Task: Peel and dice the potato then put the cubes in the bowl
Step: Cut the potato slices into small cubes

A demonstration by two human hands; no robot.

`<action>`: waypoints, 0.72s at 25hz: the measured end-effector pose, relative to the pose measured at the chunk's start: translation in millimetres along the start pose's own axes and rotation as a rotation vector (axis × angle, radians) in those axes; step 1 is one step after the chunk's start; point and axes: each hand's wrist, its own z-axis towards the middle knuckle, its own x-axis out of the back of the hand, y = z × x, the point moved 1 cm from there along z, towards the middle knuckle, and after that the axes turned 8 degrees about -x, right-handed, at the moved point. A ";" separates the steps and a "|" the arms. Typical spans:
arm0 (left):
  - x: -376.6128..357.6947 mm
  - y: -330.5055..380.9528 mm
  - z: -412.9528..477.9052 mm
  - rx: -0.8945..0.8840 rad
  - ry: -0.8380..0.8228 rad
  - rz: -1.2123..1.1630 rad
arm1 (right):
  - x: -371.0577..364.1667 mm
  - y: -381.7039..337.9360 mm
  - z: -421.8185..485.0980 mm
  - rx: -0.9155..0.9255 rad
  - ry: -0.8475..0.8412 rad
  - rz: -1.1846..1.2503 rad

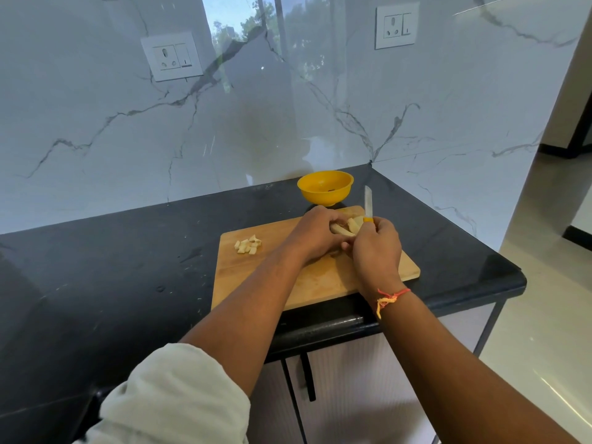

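Several diced cubes [248, 245] lie leftmost on the cutting board [288, 277]. Left hand [315, 233] curls over the potato strips [344, 231], which lie between the hands, long axis roughly left-to-right. Right hand [378, 248] grips the knife [368, 201], blade pointing away. Bowl [325, 189] stands just beyond the board, nearer the left hand.

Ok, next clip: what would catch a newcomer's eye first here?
The two hands meet mid-board: the left hand holds pale potato strips, the right hand grips a yellow-handled knife. A small pile of cubes lies at the left of the cutting board, and a yellow bowl stands behind it.
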 end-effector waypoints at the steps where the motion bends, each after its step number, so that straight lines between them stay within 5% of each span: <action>1: 0.2 -1.9 0.5 -0.012 0.013 0.022 | 0.1 0.1 -0.6 0.009 0.004 -0.001; 11: -2.0 3.7 -0.1 -0.126 0.006 0.118 | -0.9 2.4 -0.9 0.015 0.014 0.018; 18: 4.0 -12.1 -10.3 0.018 0.102 -0.043 | -4.2 3.4 -3.0 0.064 0.064 -0.031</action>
